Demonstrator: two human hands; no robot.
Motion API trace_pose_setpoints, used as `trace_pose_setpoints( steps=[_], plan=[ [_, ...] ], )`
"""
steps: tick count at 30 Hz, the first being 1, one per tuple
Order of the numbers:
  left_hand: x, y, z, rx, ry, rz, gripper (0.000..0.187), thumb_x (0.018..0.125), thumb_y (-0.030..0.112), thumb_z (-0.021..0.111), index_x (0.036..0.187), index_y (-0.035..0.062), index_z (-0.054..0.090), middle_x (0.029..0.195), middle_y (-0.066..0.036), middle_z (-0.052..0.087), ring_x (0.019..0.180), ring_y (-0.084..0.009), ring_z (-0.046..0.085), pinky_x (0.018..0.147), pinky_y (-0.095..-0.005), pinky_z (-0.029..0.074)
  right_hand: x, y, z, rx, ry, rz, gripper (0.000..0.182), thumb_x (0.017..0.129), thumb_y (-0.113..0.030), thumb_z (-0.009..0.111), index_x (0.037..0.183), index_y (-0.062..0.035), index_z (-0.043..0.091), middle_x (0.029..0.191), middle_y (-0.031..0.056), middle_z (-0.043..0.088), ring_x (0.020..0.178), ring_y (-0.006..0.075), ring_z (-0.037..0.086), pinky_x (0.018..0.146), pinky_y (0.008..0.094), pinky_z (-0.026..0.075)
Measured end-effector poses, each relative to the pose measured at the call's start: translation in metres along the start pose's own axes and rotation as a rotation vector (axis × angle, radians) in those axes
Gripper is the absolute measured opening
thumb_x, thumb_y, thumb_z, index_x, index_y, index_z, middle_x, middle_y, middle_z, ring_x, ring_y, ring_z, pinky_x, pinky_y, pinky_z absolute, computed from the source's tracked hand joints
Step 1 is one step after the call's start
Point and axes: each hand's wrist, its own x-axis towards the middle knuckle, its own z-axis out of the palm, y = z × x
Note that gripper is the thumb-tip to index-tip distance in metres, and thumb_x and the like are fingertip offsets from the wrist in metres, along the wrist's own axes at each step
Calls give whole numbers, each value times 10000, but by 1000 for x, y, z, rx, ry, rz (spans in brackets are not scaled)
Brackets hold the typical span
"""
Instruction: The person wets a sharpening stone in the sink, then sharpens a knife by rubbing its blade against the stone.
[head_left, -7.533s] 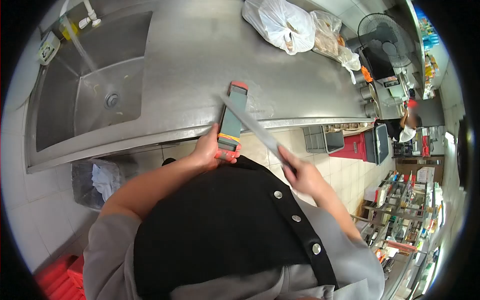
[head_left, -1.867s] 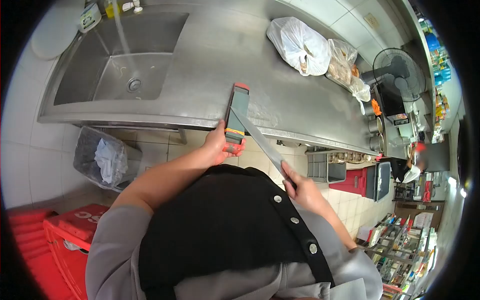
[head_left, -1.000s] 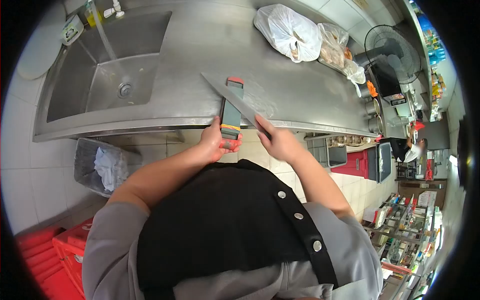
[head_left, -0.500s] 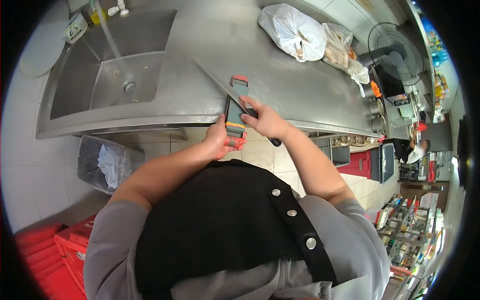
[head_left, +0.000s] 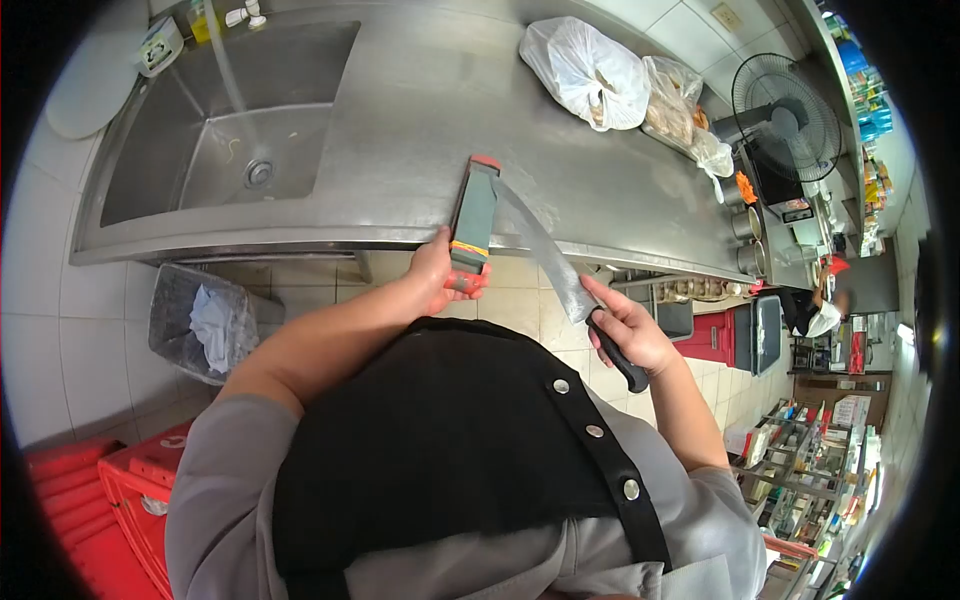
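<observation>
A sharpening stone (head_left: 474,215) in a holder with red ends reaches from my left hand (head_left: 440,275) onto the front edge of the steel counter. My left fingers wrap round its near end. My right hand (head_left: 635,335) grips the black handle of a large knife (head_left: 545,245). The blade slants up and left, and its tip is at the right side of the stone's far end. Most of the blade is away from the stone, to its right.
The steel counter (head_left: 400,170) has a sink (head_left: 225,150) at left with running water. White plastic bags (head_left: 585,70) and a fan (head_left: 785,115) are at the back right. A lined bin (head_left: 205,325) stands below left. Another person (head_left: 815,315) is far right.
My right hand has moved right and toward my body, drawing the knife off the stone's face. The blade's tip has come to the far end of the stone. My left hand has barely moved.
</observation>
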Motion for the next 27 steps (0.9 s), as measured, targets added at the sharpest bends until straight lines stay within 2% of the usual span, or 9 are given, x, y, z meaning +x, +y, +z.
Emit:
trace_pose_setpoints(
  steps=[5, 9, 10, 14, 17, 21, 22, 25, 27],
  plan=[
    [-1, 9, -3, 37, 13, -49, 673, 1130, 553, 169, 1260, 23, 561, 991, -181, 721, 800, -298, 697, 718, -468, 575, -10, -19, -7, -68, 51, 91, 574, 1083, -98, 494, 1633, -222, 384, 737, 8, 576, 511, 105, 526, 506, 268, 479],
    [-6, 14, -3, 35, 25, -64, 651, 1132, 547, 197, 1259, 27, 569, 999, -187, 719, 789, -301, 686, 716, -462, 564, -16, -19, -14, -116, -40, 98, 567, 1079, -99, 499, 1624, -226, 404, 736, 7, 583, 494, 108, 525, 492, 269, 475],
    [-7, 15, -5, 29, 24, -74, 645, 1132, 546, 205, 1260, 29, 570, 1000, -187, 719, 785, -301, 684, 716, -459, 562, -15, -21, -12, -103, 23, 66, 568, 1080, -99, 498, 1626, -222, 399, 716, 5, 576, 496, 109, 525, 494, 269, 473],
    [-20, 23, -9, 92, 54, -71, 629, 1130, 549, 233, 1254, 40, 582, 999, -181, 718, 783, -291, 679, 716, -445, 549, -24, -24, -15, -136, -102, 108, 569, 1081, -102, 498, 1629, -214, 394, 715, 1, 571, 517, 112, 532, 527, 277, 483],
    [-15, 28, -24, 67, -18, -136, 631, 1130, 542, 213, 1246, 37, 572, 969, -171, 709, 777, -278, 683, 701, -423, 548, -21, -23, -16, -156, 5, 69, 574, 1080, -98, 493, 1633, -206, 383, 723, 3, 572, 525, 110, 533, 531, 274, 484],
    [-23, 31, -22, 118, 14, -108, 618, 1131, 542, 216, 1243, 52, 576, 963, -170, 709, 773, -263, 680, 697, -419, 544, -24, -24, -23, -147, -50, 85, 579, 1077, -81, 478, 1635, -194, 376, 707, 7, 574, 514, 110, 535, 519, 269, 485],
    [-22, 30, -22, 112, 10, -120, 615, 1131, 542, 218, 1245, 54, 575, 964, -171, 709, 773, -262, 679, 698, -418, 543, -22, -25, -20, -164, 17, 59, 570, 1072, -76, 488, 1623, -190, 402, 705, 4, 579, 512, 108, 537, 521, 271, 486],
    [-26, 35, -20, 137, 25, -109, 617, 1131, 545, 216, 1250, 55, 573, 966, -168, 710, 768, -256, 678, 699, -415, 542, -28, -31, -21, -180, -175, 81, 563, 1068, -84, 500, 1615, -190, 419, 695, -2, 576, 512, 106, 537, 525, 271, 487],
    [-27, 33, -20, 144, 28, -122, 618, 1130, 545, 217, 1250, 55, 573, 970, -167, 713, 765, -254, 678, 702, -415, 543, -20, -31, -24, -228, -9, 39, 561, 1067, -99, 509, 1613, -193, 423, 699, 5, 579, 519, 105, 542, 522, 273, 484]
  ],
)
